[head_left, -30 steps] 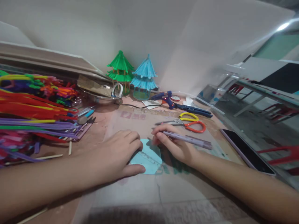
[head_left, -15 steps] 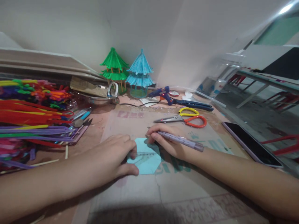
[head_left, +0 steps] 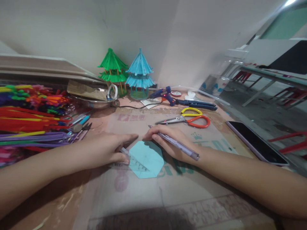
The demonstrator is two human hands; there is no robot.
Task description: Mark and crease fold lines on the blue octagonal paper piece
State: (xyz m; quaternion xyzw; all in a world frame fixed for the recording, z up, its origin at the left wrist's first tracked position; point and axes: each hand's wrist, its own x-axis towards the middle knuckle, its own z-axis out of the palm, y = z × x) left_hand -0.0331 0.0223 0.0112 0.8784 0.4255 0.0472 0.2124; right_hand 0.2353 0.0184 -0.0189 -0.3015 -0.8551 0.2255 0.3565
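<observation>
A light-blue paper octagon (head_left: 151,156) lies flat on the covered tabletop between my hands. My left hand (head_left: 112,148), at its left edge, pinches a clear plastic ruler (head_left: 139,163) whose dark scale marks slant over the paper's lower left; the ruler's full outline is hard to make out. In my right hand (head_left: 170,139) is a pale purple pen (head_left: 178,145), held with its tip pointing up and away, off the paper. The fingertips of that hand rest by the octagon's upper right edge.
Scissors (head_left: 184,118) lie beyond my right hand, with a blue glue gun (head_left: 164,95) behind them. A phone (head_left: 255,142) is at right. Colourful pipe cleaners (head_left: 26,119) fill the left. Green (head_left: 113,62) and blue (head_left: 140,68) pagoda models stand by the wall near a metal bowl (head_left: 96,103).
My left hand has drawn back left, turning the ruler from nearly level across the paper to a slant at its lower left. The pen's rear end has dipped. The view has shifted slightly.
</observation>
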